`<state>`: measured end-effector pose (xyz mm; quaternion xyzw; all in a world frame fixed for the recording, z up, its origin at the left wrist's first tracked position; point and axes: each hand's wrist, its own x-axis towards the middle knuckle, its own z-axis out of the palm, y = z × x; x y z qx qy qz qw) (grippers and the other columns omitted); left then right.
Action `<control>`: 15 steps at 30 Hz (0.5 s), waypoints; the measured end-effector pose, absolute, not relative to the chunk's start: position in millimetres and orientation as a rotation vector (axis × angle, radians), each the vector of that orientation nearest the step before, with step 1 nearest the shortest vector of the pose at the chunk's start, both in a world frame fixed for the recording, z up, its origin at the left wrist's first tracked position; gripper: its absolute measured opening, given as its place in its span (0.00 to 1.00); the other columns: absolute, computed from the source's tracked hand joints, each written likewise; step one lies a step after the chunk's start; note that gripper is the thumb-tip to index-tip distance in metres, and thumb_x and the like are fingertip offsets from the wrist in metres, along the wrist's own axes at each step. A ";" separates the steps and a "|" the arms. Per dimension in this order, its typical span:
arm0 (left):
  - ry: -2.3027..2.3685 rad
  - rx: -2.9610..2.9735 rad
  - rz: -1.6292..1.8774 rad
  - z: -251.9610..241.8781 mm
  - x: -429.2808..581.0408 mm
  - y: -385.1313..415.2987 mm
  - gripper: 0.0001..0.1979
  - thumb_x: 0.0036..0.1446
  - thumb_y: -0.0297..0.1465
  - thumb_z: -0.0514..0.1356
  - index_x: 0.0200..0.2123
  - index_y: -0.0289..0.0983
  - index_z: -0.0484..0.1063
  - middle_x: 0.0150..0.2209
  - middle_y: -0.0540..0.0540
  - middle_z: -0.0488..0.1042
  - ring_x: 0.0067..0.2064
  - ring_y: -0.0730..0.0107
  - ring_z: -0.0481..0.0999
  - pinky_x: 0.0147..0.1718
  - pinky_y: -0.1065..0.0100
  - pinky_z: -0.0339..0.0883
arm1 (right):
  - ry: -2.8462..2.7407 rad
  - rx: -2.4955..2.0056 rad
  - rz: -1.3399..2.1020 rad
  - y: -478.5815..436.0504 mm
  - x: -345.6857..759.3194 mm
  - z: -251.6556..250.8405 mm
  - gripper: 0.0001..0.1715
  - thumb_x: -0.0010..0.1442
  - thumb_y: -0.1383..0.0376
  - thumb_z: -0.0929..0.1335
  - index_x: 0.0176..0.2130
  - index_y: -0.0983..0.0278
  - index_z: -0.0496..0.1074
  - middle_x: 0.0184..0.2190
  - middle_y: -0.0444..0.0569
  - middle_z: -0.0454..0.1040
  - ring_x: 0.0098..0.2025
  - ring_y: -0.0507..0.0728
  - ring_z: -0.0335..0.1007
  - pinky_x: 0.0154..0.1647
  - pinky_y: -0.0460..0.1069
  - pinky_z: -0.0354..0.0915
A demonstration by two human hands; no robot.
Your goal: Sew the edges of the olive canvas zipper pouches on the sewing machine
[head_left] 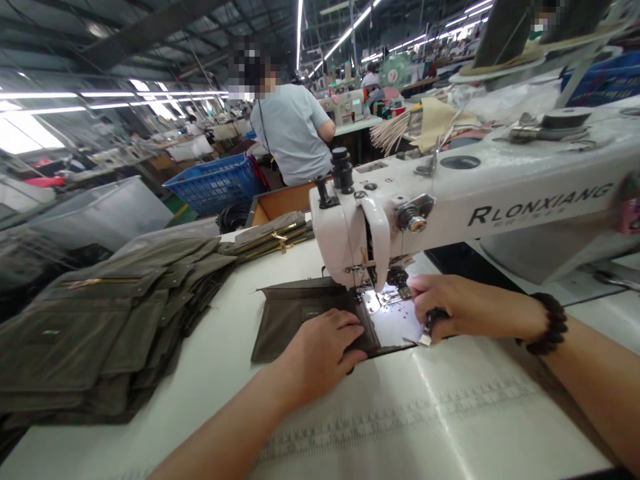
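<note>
A dark olive fabric panel (283, 320) with a small label lies on the machine bed, its right edge beside the presser foot of the white sewing machine (345, 233). My left hand (323, 350) rests on the panel's near right part, fingers stretched over the cloth and pressing it down. To the right of the needle area, my right hand (445, 307) is closed around small dark-handled thread snips (426, 337). Their metal tip points down near the end of a dark strip or thread at the panel's corner. Part of the snips is hidden by my fingers.
Stacked olive fabric pieces (65, 340) fill the table's left side. More pieces with zippers (275, 239) lie behind the panel. A printed ruler scale (400, 413) runs along the front. Beyond are a blue basket (215, 183) and a seated co-worker (295, 130).
</note>
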<state>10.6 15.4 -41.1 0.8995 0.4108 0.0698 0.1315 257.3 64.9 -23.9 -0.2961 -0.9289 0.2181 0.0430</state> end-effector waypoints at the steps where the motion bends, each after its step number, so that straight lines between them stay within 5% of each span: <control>1: 1.167 2.589 0.257 -43.3 8.9 16.6 0.14 0.56 0.33 0.53 0.43 0.33 0.70 0.43 0.44 0.72 0.43 0.65 0.70 0.45 0.64 0.65 | -2.835 -0.905 0.626 64.0 252.5 -26.7 0.06 0.45 0.68 0.72 0.25 0.64 0.69 0.27 0.42 0.63 0.31 0.50 0.60 0.30 0.44 0.54; 9: 1.146 2.354 0.433 -45.6 4.1 23.9 0.12 0.58 0.29 0.50 0.38 0.35 0.72 0.38 0.47 0.75 0.40 0.69 0.72 0.42 0.70 0.65 | -2.576 -1.131 -0.201 52.8 207.7 -57.8 0.07 0.52 0.65 0.68 0.26 0.66 0.68 0.22 0.47 0.66 0.28 0.55 0.59 0.30 0.49 0.52; 15: 1.170 2.237 0.530 -41.5 3.9 25.3 0.13 0.57 0.27 0.49 0.27 0.33 0.71 0.29 0.47 0.73 0.31 0.72 0.72 0.30 0.73 0.64 | -2.630 -0.613 -0.089 36.9 213.8 -61.1 0.09 0.61 0.67 0.59 0.36 0.68 0.67 0.27 0.47 0.66 0.30 0.53 0.58 0.34 0.50 0.52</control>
